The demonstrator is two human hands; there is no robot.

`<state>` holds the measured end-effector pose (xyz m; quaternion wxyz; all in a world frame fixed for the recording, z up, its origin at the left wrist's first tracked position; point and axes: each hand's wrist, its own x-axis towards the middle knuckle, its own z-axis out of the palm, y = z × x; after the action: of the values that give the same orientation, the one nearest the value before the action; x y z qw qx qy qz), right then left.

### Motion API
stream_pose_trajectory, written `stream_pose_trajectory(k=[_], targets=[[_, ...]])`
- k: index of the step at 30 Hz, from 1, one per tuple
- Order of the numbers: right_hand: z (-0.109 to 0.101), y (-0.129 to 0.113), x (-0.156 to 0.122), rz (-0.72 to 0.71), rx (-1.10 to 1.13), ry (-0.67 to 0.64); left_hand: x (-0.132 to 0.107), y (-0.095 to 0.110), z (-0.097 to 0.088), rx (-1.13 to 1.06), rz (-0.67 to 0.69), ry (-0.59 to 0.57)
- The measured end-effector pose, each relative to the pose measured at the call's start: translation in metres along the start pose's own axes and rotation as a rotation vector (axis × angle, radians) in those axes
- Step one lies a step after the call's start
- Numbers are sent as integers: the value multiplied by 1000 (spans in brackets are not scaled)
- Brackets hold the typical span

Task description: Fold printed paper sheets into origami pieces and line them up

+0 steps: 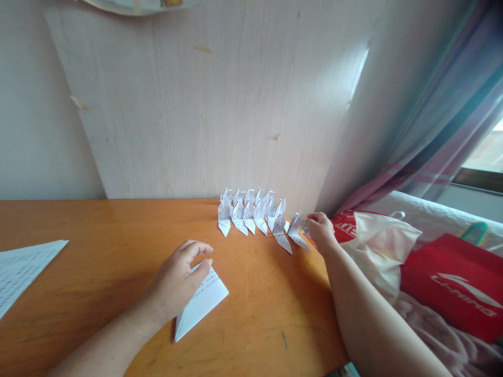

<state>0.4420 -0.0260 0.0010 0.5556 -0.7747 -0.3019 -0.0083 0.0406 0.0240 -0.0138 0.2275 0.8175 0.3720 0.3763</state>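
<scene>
A folded white paper (pixel 209 299) with printed text lies on the table, roughly triangular in outline. My left hand (pixel 181 280) rests over its upper left edge, thumb on the paper and the fingers slightly curled and apart from it. Several folded paper figures (pixel 248 215), shaped like birds with pointed wings, stand in rows by the wall. At the right end of the rows, my right hand (pixel 321 230) has its fingers pressed together just beside the nearest paper figure (pixel 297 233). Whether those fingertips pinch part of it is too small to make out.
Printed sheets (pixel 29 264) lie at the left of the wooden table (pixel 118 230). Beyond the right edge are a red bag (pixel 451 288), a white plastic bag (pixel 379 246) and a blanket (pixel 428 340). A curtain (pixel 424 125) hangs by the window. The wall panel (pixel 204 115) borders the back.
</scene>
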Motion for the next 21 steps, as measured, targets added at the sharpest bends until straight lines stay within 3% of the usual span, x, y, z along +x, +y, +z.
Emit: stream_pose_trajectory(k=[7, 13, 21], targets=[[-4, -8, -7, -3, 36, 89, 1, 5, -4, -6, 18, 25], [-8, -19, -9, -93, 97, 203, 6, 5, -11, -24, -5, 89], [11, -48, -50, -316, 131, 85, 16, -2, -24, -78, -88, 180]])
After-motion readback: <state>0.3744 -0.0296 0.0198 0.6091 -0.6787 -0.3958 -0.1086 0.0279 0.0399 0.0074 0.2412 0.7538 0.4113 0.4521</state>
